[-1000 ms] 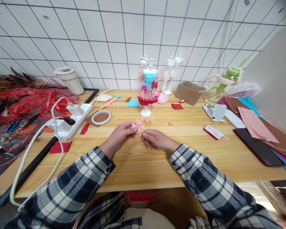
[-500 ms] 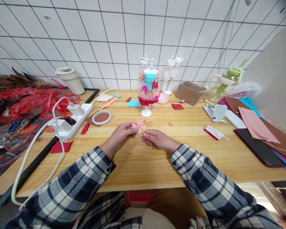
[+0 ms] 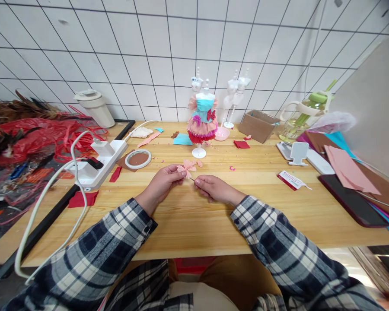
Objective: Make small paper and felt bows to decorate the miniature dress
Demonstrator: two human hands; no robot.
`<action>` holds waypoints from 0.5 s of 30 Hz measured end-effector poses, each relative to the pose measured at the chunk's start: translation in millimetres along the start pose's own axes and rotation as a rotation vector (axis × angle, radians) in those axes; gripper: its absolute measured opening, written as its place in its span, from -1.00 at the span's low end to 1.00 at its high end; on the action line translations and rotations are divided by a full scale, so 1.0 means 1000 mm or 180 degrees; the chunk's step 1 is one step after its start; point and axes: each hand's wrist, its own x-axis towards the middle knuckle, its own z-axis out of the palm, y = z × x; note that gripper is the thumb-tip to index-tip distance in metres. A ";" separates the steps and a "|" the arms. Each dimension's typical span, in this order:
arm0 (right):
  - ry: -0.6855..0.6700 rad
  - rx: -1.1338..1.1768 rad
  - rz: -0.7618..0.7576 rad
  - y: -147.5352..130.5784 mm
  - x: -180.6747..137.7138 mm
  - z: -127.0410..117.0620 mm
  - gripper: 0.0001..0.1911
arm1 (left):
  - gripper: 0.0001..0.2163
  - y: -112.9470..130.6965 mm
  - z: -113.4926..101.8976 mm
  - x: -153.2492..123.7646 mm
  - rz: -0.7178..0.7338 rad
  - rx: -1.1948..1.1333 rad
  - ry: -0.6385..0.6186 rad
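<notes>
My left hand (image 3: pixel 166 182) pinches a pale pink crepe-paper flower (image 3: pixel 188 166) by its lower left side, its petals fanned out. Between the closed fingers of my right hand (image 3: pixel 216 188) is a thin stick-like tool (image 3: pixel 191 179), whose tip reaches the flower's base. Most of the tool is hidden in the fingers, so its kind does not show. A small pink paper scrap (image 3: pixel 199 163) lies just beyond the flower. Behind it stands a small dress form (image 3: pixel 206 108) in a turquoise top and ruffled pink and red skirt.
On the left are a roll of tape (image 3: pixel 138 159), a power strip (image 3: pixel 107 166) with looping cables, and red paper scraps (image 3: pixel 83 199). A cardboard box (image 3: pixel 258 126), a pink bowl (image 3: pixel 222 134) and a drink bottle (image 3: pixel 303 116) stand at the back. To the right lies a phone (image 3: pixel 352 199).
The flower has shifted slightly left and its petals look more spread. The tool's tip shows a little more between my hands, which have otherwise hardly moved.
</notes>
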 end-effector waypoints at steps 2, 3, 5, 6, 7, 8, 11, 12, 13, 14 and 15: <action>0.0024 0.0045 0.0039 0.000 0.001 0.000 -0.55 | -0.78 0.000 0.000 0.000 0.0002 -0.0024 -0.0006; 0.0034 0.0063 0.0067 0.000 0.001 0.000 -0.55 | -0.78 0.001 0.000 0.000 0.0001 -0.0027 -0.0005; 0.0033 0.0110 0.0109 0.001 0.001 0.001 -0.56 | -0.78 0.002 0.001 -0.001 -0.0003 -0.0019 -0.0004; 0.0022 0.0143 0.0096 0.001 0.001 0.001 -0.56 | -0.77 0.002 0.002 -0.001 -0.0005 -0.0016 0.0003; 0.0004 0.0175 0.0056 0.001 0.001 0.001 -0.56 | -0.77 0.003 0.002 -0.001 -0.0009 -0.0012 0.0014; -0.0015 0.0199 0.0006 0.001 0.001 0.002 -0.56 | -0.76 0.003 0.002 -0.001 -0.0020 -0.0007 0.0025; -0.0093 0.0222 -0.0118 0.001 0.000 0.002 -0.56 | -0.73 0.004 0.002 -0.002 -0.0071 0.0008 0.0044; -0.0122 0.0230 -0.0132 0.001 0.000 0.002 -0.56 | -0.73 0.004 0.002 -0.002 -0.0088 0.0009 0.0046; -0.0148 0.0241 -0.0141 0.000 -0.001 0.002 -0.55 | -0.72 0.003 0.002 -0.001 -0.0101 0.0003 0.0056; -0.0162 0.0253 -0.0152 0.000 -0.001 0.002 -0.55 | -0.70 0.003 0.002 -0.001 -0.0108 -0.0004 0.0070; -0.0170 0.0268 -0.0166 0.000 -0.001 0.002 -0.55 | -0.69 0.003 0.002 -0.001 -0.0110 -0.0010 0.0085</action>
